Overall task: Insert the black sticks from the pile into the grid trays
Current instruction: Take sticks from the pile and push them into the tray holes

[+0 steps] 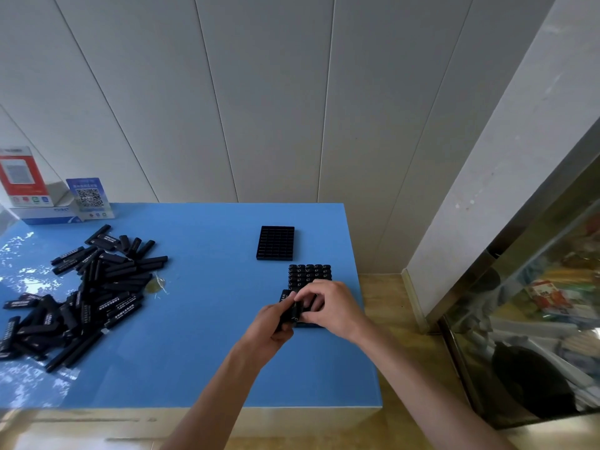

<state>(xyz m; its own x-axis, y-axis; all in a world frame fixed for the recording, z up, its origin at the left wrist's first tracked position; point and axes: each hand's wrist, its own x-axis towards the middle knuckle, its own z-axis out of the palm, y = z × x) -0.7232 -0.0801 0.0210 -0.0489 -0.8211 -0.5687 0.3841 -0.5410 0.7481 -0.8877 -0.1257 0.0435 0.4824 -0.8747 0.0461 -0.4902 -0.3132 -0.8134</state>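
While the loose pile of black plastic sticks (84, 297) lies at the left of the blue tabletop (201, 352), our left hand (271, 326) grips several sticks and our right hand (328, 305) pinches one over the part-filled black grid tray (310, 276), beyond which sits an unfilled black grid tray (275, 243).

I'm looking at a small shop — QR payment signs (90, 198) stand at the back of the blue counter (207, 352), and a glass display case (532, 319) to the right holds packaged goods, against plain panelled walls (259, 92).
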